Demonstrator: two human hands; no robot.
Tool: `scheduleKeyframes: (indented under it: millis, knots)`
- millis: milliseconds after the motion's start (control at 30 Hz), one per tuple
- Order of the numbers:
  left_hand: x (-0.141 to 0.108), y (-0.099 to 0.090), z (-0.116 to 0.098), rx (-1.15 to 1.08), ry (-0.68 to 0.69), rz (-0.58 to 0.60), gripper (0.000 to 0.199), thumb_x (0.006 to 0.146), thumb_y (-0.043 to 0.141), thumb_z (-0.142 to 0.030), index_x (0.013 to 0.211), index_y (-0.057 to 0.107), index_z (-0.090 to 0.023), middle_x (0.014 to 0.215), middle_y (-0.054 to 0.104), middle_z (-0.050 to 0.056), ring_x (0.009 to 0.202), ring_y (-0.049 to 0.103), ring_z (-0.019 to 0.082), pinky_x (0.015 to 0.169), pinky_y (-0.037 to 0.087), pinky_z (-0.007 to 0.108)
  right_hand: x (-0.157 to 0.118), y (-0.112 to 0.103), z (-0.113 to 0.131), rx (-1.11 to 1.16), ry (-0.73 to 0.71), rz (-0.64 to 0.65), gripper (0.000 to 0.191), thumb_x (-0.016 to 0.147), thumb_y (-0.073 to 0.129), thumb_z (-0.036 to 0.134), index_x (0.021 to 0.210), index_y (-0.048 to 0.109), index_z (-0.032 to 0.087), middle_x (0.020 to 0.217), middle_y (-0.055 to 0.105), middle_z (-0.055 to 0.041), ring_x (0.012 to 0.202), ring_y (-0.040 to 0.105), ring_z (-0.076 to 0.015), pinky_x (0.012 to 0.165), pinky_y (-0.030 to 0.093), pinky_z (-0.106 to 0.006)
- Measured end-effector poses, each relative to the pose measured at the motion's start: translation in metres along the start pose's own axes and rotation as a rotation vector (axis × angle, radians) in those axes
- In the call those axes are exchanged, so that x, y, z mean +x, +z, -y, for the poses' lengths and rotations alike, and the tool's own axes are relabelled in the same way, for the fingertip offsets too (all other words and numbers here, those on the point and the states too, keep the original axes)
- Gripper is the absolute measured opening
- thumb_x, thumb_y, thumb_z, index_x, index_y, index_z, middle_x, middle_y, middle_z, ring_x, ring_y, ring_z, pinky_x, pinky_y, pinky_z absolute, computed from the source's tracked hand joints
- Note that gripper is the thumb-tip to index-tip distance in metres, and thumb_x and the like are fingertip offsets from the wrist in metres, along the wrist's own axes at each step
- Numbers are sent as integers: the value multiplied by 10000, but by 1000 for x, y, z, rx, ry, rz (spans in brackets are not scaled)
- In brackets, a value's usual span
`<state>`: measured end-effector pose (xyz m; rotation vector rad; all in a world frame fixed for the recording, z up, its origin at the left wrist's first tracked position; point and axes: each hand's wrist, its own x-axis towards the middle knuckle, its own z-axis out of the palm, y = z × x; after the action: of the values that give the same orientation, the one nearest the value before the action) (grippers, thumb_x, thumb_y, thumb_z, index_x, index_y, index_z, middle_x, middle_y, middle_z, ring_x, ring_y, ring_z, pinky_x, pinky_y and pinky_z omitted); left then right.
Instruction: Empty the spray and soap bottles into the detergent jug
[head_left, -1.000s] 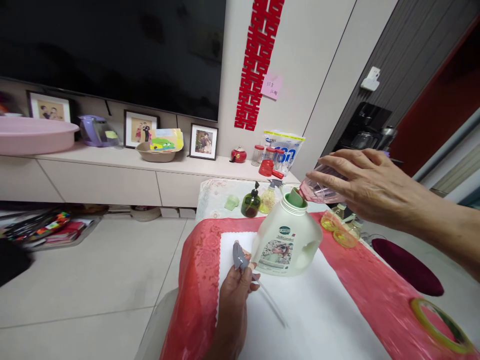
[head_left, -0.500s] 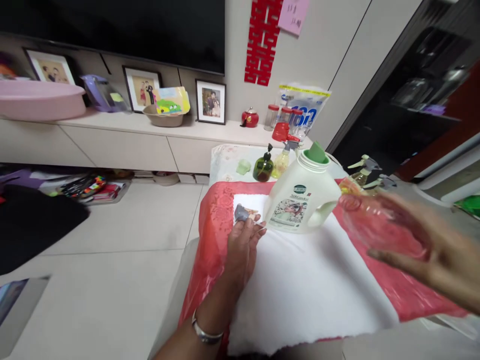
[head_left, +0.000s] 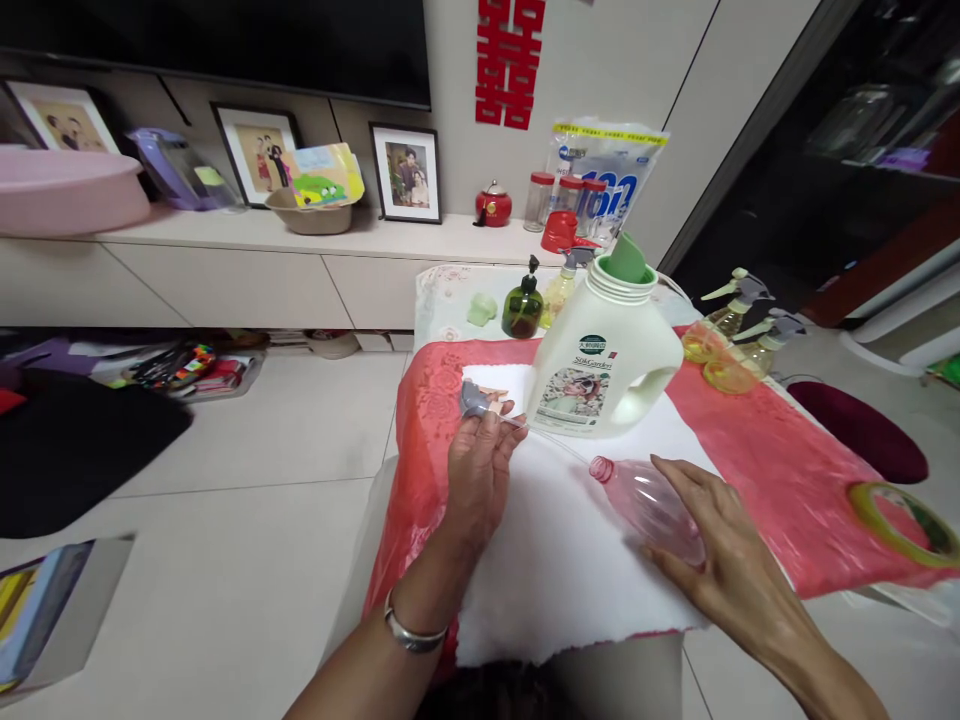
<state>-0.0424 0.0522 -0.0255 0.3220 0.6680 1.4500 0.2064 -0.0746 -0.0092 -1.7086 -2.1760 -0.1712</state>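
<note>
My left hand [head_left: 484,455] is closed on a grey and peach trigger spray head [head_left: 472,399]. Its thin clear tube [head_left: 559,442] points right, its end close to the mouth of a clear pink bottle [head_left: 649,505]; I cannot tell whether it has entered. The bottle lies tilted in my right hand [head_left: 720,540], thumb and fingers around its base, neck facing left. Behind both hands stands a large white detergent jug [head_left: 604,365] with a green cup [head_left: 626,260] in its open neck. Beneath is a white cloth [head_left: 570,580] over a red table cover [head_left: 431,400].
Two yellow spray bottles [head_left: 739,365] stand at the right, near a roll of tape [head_left: 904,520]. At the back are a green pump bottle [head_left: 523,305], another spray bottle [head_left: 559,295] and a pale green lump [head_left: 481,308]. A maroon stool [head_left: 859,430] is beyond the table's right side.
My right hand has brought the pink bottle leftward from the right side, its neck now by the tube's end. My left hand keeps its hold on the spray head. The view has shifted slightly.
</note>
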Motion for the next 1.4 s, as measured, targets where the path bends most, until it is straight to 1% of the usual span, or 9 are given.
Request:
scheduleKeyframes:
  millis: [167, 333, 567, 667, 800, 933, 1033, 1200, 1400]
  knots:
    - [-6, 3, 3, 27, -39, 77, 441, 683, 914, -386, 1002, 698, -172, 1038, 718, 44, 836, 687, 134, 795, 552, 276, 13, 9, 23, 32, -6, -63, 677, 1064, 413, 633, 1603, 314, 235, 1454, 420, -65, 1281, 445, -248, 981, 442, -401]
    - [-11, 5, 3, 43, -73, 140, 460, 677, 915, -382, 1023, 720, -151, 1007, 740, 58, 878, 686, 148, 844, 528, 284, 29, 17, 45, 105, -44, -152, 674, 1063, 455, 578, 1589, 325, 178, 1441, 430, -88, 1277, 447, -250, 1004, 440, -402]
    - [-18, 13, -1, 6, -29, 186, 304, 731, 878, -310, 946, 731, -154, 937, 745, 41, 905, 678, 151, 917, 508, 299, 44, 27, 68, 150, -46, -215, 635, 1056, 486, 520, 1565, 355, 164, 1431, 420, -122, 1278, 446, -270, 983, 482, -442]
    - [-19, 13, -3, -5, 3, 148, 319, 721, 879, -328, 950, 733, -163, 915, 744, 32, 902, 681, 154, 900, 515, 293, 47, 30, 74, 168, -31, -229, 637, 1046, 501, 515, 1566, 359, 175, 1416, 420, -134, 1269, 452, -275, 943, 514, -450]
    - [-21, 12, -7, 3, 10, 92, 387, 704, 885, -367, 991, 720, -166, 907, 746, 30, 854, 679, 142, 863, 517, 282, 50, 34, 82, 158, -43, -242, 606, 1049, 498, 486, 1550, 368, 172, 1416, 421, -139, 1263, 457, -275, 974, 507, -491]
    - [-23, 15, -13, 14, -12, 69, 425, 701, 888, -361, 1030, 706, -165, 949, 754, 46, 870, 691, 157, 889, 514, 308, 50, 38, 87, 186, -30, -265, 613, 1047, 505, 493, 1554, 359, 180, 1414, 422, -139, 1276, 454, -276, 987, 505, -509]
    - [-25, 16, -19, 17, -33, 72, 439, 690, 897, -325, 1046, 703, -160, 980, 756, 52, 916, 693, 169, 930, 511, 328, 47, 40, 87, 253, 11, -250, 644, 1044, 518, 517, 1572, 340, 196, 1405, 425, -133, 1282, 462, -259, 985, 524, -480]
    - [-26, 11, -29, 53, -83, 117, 487, 668, 917, -340, 1062, 715, -140, 990, 765, 80, 956, 702, 202, 980, 499, 372, 41, 36, 85, 344, 44, -163, 670, 1031, 549, 555, 1558, 356, 190, 1384, 442, -123, 1230, 503, -212, 874, 580, -338]
    - [-28, 8, -38, 91, -83, 184, 431, 708, 893, -362, 1044, 731, -145, 979, 762, 83, 1004, 693, 220, 996, 482, 377, 40, 30, 88, 325, 10, -209, 636, 1044, 542, 524, 1544, 364, 171, 1384, 441, -131, 1275, 467, -226, 975, 545, -384]
